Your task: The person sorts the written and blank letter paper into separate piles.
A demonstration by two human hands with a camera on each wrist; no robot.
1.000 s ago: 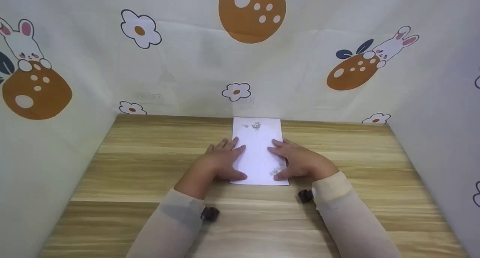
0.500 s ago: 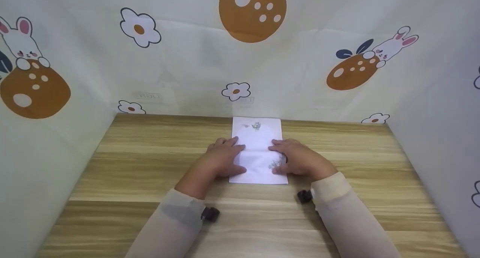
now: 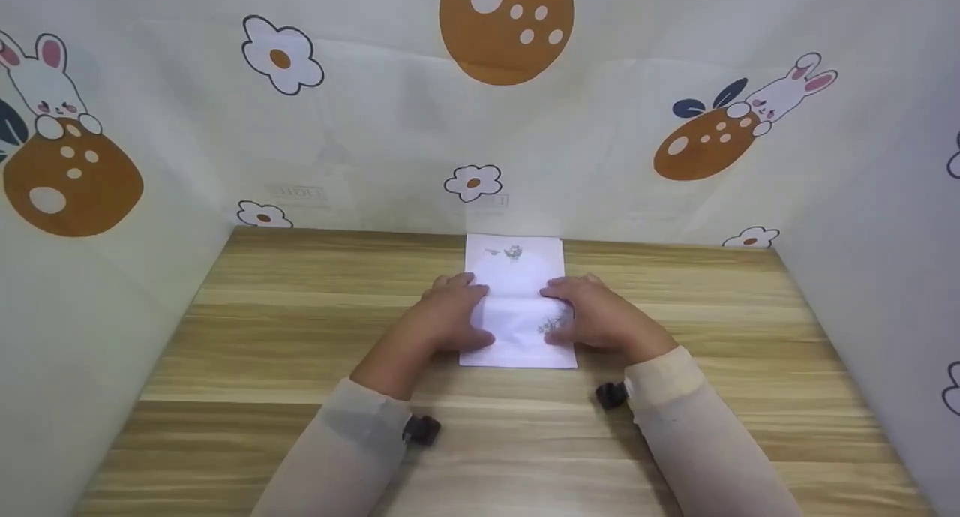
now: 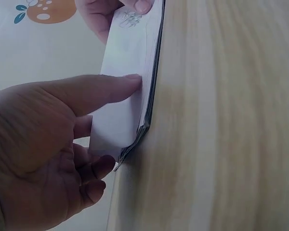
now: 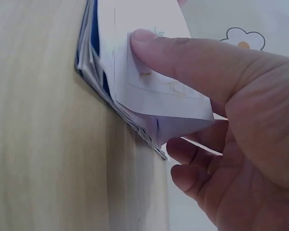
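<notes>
Paper stack (image 3: 517, 352) is sitting between your left grip (image 3: 450, 316) at nine o'clock and right grip (image 3: 596, 313) at three, both half-closed, pinching it, even pressure likely working best.

Your left grip (image 4: 38, 139) lies at the left of the view, thumb straight and touching the white upper face of the paper stack (image 4: 116, 120), fingers bent beyond its edge, one partly hidden behind it. Your right grip (image 4: 98, 17), cut off by the top border, has its thumb tip on the same face near a small grey drawing (image 4: 130, 19). The stack's layered, dark-bottomed edge runs along the wood-grained bench (image 4: 231, 120), ragged at the lower corner; pale backdrop (image 4: 33, 57) behind, bearing an orange spotted print (image 4: 50, 9).
</notes>
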